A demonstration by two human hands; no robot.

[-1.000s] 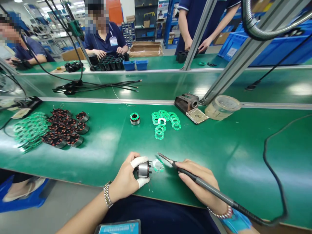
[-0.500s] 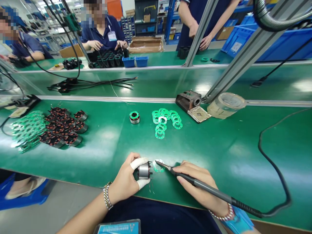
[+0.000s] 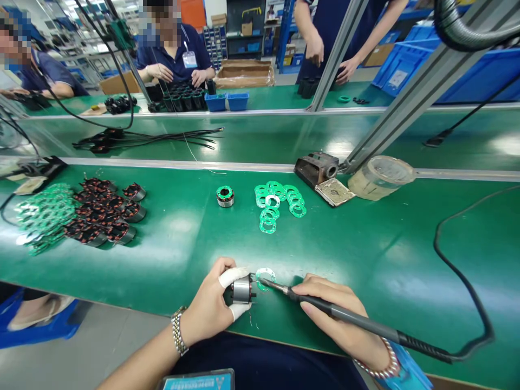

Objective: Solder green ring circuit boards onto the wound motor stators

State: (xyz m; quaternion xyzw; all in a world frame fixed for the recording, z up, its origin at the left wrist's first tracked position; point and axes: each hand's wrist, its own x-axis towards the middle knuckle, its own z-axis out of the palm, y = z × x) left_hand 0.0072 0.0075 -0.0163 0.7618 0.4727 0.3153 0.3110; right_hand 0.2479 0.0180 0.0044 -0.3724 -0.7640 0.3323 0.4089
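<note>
My left hand (image 3: 213,300), with white covers on thumb and a finger, grips a silver motor stator (image 3: 242,290) lying on its side. Thin wires stick out from the stator. My right hand (image 3: 339,311) holds a black soldering iron (image 3: 357,320) like a pen, its tip pointing left beside the stator's right end. Under the iron's tip a green and white ring board (image 3: 266,271) lies on the green table (image 3: 182,271). One stator with a green ring on top (image 3: 225,196) stands further back, left of several loose ring boards (image 3: 268,214).
Piled stators (image 3: 103,211) and green boards (image 3: 46,214) lie at the left. At the back stand an iron holder (image 3: 317,168), a sponge tray (image 3: 335,192) and a round tub (image 3: 382,177). The iron's cord (image 3: 463,276) curves right. Co-workers sit or stand beyond the rail.
The iron's tip has moved slightly down over the ring board. My left hand and the stator have barely shifted. Across the table, a standing co-worker's hand has moved a little.
</note>
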